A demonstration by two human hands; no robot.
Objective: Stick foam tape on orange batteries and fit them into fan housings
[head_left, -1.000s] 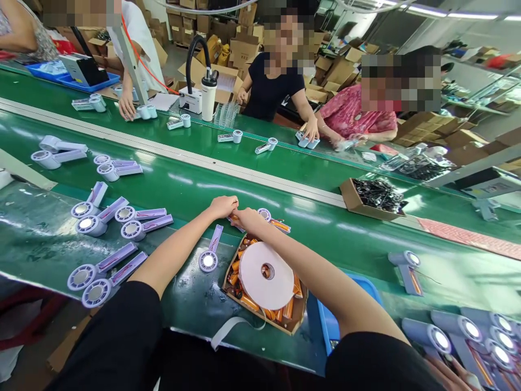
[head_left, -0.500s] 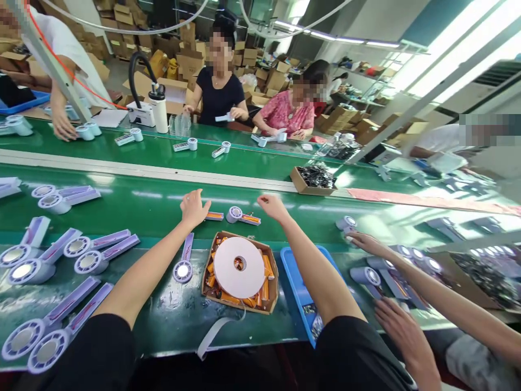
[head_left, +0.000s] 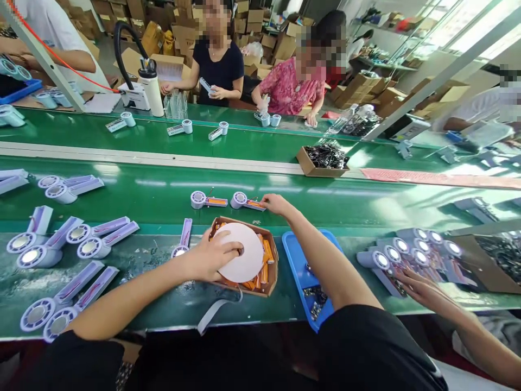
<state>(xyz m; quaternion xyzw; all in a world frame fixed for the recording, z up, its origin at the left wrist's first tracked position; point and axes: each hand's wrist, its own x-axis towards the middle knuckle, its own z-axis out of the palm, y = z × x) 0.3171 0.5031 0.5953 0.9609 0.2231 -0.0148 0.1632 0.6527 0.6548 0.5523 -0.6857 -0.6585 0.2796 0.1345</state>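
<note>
My left hand (head_left: 215, 254) rests on a roll of white tape (head_left: 246, 263), fingers curled over its face by the centre hole. The roll lies on a cardboard box (head_left: 272, 271) of orange battery packs (head_left: 265, 251). A loose tape end (head_left: 220, 309) hangs off in front. Out on the green belt, my right hand (head_left: 279, 205) pinches the handle end of a lilac handheld fan (head_left: 239, 200); its fingertips are partly hidden. An orange pack shows in that open handle. A second handheld fan (head_left: 198, 200) with an orange pack lies left of it.
Lilac fan bodies (head_left: 93, 247) lie in several groups at left; another (head_left: 186, 233) is beside my left forearm. A blue tray (head_left: 293, 255) of small parts sits under my right arm. At right, a co-worker's hand (head_left: 419, 285) touches more fans. A carton of black parts (head_left: 323, 163) stands beyond.
My left hand has come back from the belt onto the tape roll. My right hand has lowered onto the fan's handle end. The co-worker's reaching hand at right has drawn back.
</note>
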